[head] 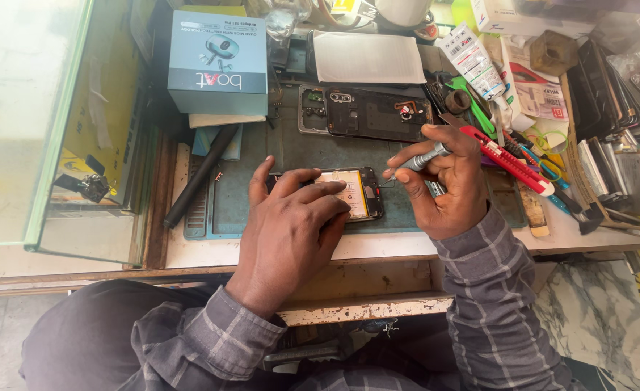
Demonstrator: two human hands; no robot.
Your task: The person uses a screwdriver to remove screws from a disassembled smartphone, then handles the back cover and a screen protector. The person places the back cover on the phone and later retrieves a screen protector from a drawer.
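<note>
The opened phone point(356, 194) lies on the teal work mat point(298, 152), close to the mat's near edge; the left hand point(291, 224) rests flat over it, fingers spread, pinning it down without clenching; the right hand point(443, 185) grips a small silver screwdriver point(425, 158), its tip at the phone's right rim; a removed back cover point(367, 112) sits further back on the mat; a red utility knife point(508, 161) crowds the right side; a black rod point(200, 174) leans along the left edge; bare mat shows between phone and cover
</note>
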